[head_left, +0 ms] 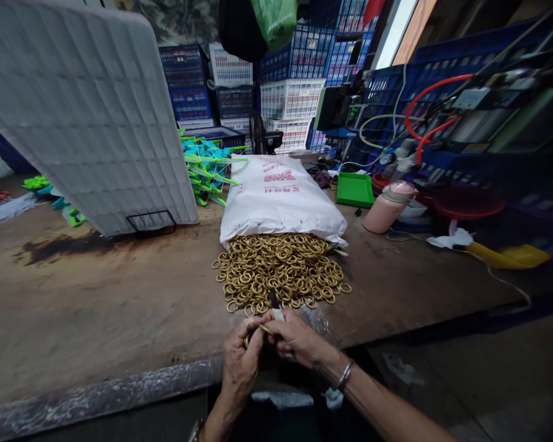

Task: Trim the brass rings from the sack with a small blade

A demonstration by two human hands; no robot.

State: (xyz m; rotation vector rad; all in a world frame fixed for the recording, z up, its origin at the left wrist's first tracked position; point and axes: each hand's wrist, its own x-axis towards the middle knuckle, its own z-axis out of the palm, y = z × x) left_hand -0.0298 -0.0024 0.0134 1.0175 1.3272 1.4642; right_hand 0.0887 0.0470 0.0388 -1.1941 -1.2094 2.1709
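- Left hand (240,359) was curled nearly closed, pinching a ring (266,329).
- Right hand (301,339) was wrapped around a tool (278,314).
- Ring heap (276,270) lay just beyond.

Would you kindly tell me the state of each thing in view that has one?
Left hand: closed on a gold ring.
Right hand: closed around a dark-tipped object.
Loose rings: heaped.
White sack: lying flat.
Pink bottle: standing.
Green tray: open side up.
Pale panel: standing on edge.
White crates: stacked.
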